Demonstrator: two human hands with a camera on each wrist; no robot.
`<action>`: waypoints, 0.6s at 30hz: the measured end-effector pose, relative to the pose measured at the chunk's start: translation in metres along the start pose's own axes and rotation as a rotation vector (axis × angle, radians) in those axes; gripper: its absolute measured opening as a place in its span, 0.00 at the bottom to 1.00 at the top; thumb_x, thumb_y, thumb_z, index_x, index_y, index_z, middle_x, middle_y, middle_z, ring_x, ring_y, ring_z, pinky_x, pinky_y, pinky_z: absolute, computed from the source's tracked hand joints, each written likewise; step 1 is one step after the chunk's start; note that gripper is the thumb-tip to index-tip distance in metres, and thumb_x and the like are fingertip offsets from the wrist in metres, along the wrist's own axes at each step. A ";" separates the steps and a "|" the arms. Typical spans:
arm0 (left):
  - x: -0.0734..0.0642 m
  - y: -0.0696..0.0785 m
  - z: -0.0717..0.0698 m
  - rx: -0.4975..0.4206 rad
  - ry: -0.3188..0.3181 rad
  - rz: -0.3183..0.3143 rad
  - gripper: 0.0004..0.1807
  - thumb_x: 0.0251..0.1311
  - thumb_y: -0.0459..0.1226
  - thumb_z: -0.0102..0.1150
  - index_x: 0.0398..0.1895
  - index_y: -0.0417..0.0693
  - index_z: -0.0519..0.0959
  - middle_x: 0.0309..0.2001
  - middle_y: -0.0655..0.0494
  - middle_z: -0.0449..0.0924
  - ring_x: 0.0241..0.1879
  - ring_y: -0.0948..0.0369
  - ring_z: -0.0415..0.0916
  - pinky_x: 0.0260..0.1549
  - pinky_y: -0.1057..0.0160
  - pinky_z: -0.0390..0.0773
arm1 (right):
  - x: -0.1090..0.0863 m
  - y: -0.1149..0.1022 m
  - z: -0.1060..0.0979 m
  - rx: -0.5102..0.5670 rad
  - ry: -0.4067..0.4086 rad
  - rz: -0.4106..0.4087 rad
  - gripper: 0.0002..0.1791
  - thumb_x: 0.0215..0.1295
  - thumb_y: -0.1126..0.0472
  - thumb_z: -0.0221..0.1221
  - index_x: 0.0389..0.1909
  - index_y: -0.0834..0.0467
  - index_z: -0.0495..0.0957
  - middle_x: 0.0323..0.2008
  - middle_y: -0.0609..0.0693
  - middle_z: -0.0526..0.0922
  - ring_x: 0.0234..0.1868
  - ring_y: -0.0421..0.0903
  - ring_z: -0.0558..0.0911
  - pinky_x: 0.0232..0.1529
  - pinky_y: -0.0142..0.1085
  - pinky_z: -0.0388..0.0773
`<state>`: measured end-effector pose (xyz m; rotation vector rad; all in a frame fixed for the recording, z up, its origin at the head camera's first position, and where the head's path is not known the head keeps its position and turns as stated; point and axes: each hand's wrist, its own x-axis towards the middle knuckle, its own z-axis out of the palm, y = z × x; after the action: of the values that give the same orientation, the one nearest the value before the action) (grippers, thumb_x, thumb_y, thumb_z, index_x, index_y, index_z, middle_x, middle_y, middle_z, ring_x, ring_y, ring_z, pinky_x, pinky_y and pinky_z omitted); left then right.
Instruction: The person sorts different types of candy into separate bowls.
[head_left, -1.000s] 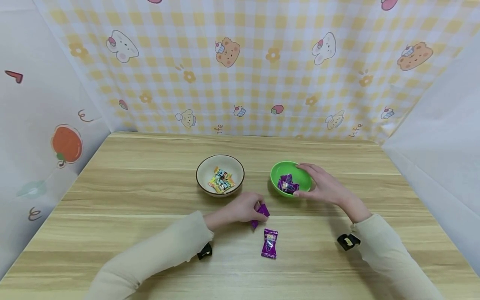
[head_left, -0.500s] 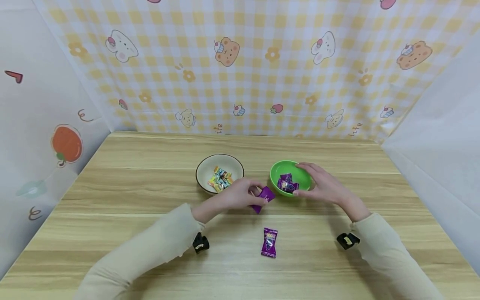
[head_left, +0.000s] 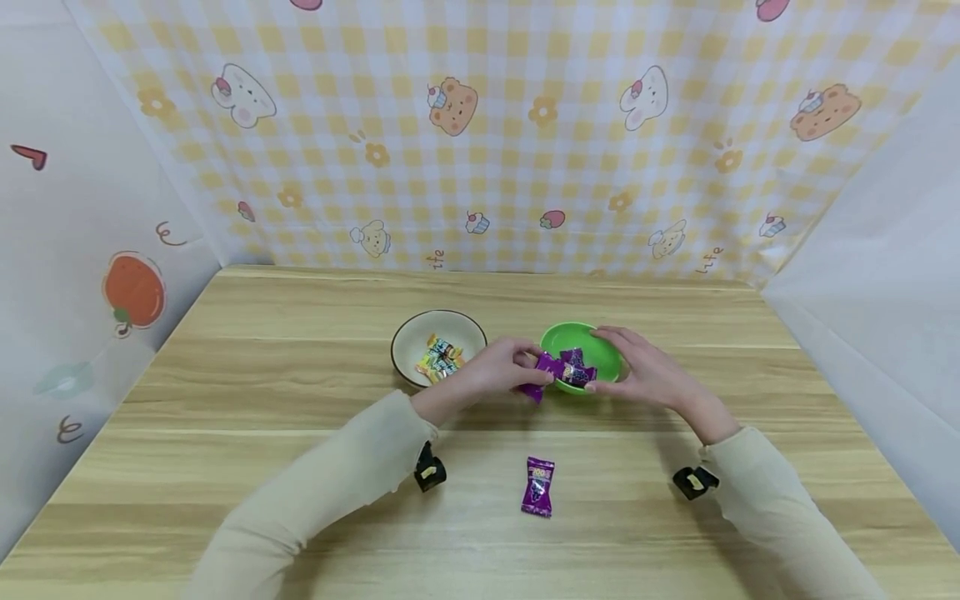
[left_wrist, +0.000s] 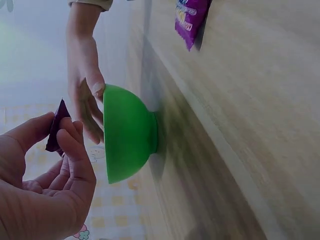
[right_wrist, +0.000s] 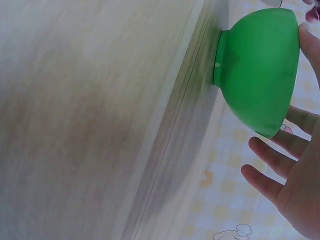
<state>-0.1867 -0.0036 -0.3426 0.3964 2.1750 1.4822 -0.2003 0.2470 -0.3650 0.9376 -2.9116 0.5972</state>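
My left hand [head_left: 504,371] pinches a purple candy [head_left: 546,369] at the left rim of the green bowl [head_left: 604,343], and the left wrist view shows the candy [left_wrist: 56,127] between thumb and fingers beside the bowl [left_wrist: 127,134]. Purple candies [head_left: 576,368] lie inside that bowl. My right hand [head_left: 647,367] cups the bowl's right side, thumb at the near rim and fingers around the far rim; in the right wrist view its fingers [right_wrist: 272,170] curve beside the bowl [right_wrist: 260,70]. Another purple candy [head_left: 538,486] lies on the table near me.
A beige bowl [head_left: 422,332] holding orange and yellow candies [head_left: 439,358] stands left of the green bowl. The wooden table [head_left: 262,375] is walled by a checked cartoon backdrop at the back and white sheets at both sides.
My left hand has lifted a purple candy from the table and carried it up and to the right, to the green bowl's rim. The right hand has stayed on the bowl.
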 end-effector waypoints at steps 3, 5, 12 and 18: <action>0.007 0.005 0.001 0.013 0.012 0.010 0.18 0.51 0.37 0.61 0.45 0.41 0.74 0.24 0.52 0.79 0.25 0.54 0.77 0.32 0.53 0.76 | -0.001 0.000 0.000 0.006 -0.003 0.009 0.46 0.46 0.37 0.60 0.62 0.60 0.59 0.59 0.59 0.61 0.58 0.58 0.61 0.52 0.53 0.62; 0.013 0.007 0.002 0.017 0.022 0.016 0.19 0.52 0.37 0.61 0.47 0.40 0.73 0.24 0.52 0.78 0.26 0.52 0.77 0.32 0.53 0.76 | 0.000 0.000 0.000 0.006 -0.006 0.012 0.46 0.46 0.37 0.60 0.62 0.60 0.59 0.59 0.60 0.61 0.58 0.58 0.61 0.52 0.54 0.62; 0.030 0.012 0.004 -0.043 0.064 0.007 0.22 0.51 0.34 0.61 0.50 0.38 0.70 0.28 0.50 0.78 0.25 0.57 0.76 0.34 0.55 0.76 | 0.000 0.001 0.000 0.014 -0.008 0.010 0.46 0.46 0.37 0.60 0.62 0.60 0.59 0.59 0.59 0.61 0.58 0.58 0.61 0.52 0.54 0.62; 0.036 0.016 0.009 -0.182 0.056 0.025 0.23 0.53 0.31 0.59 0.54 0.38 0.69 0.37 0.47 0.77 0.33 0.59 0.77 0.35 0.63 0.76 | 0.000 0.001 0.000 0.027 -0.001 0.002 0.46 0.46 0.38 0.61 0.61 0.60 0.60 0.59 0.60 0.61 0.58 0.57 0.62 0.52 0.52 0.62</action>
<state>-0.2128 0.0267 -0.3382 0.3235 2.0624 1.7071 -0.2008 0.2476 -0.3653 0.9386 -2.9131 0.6373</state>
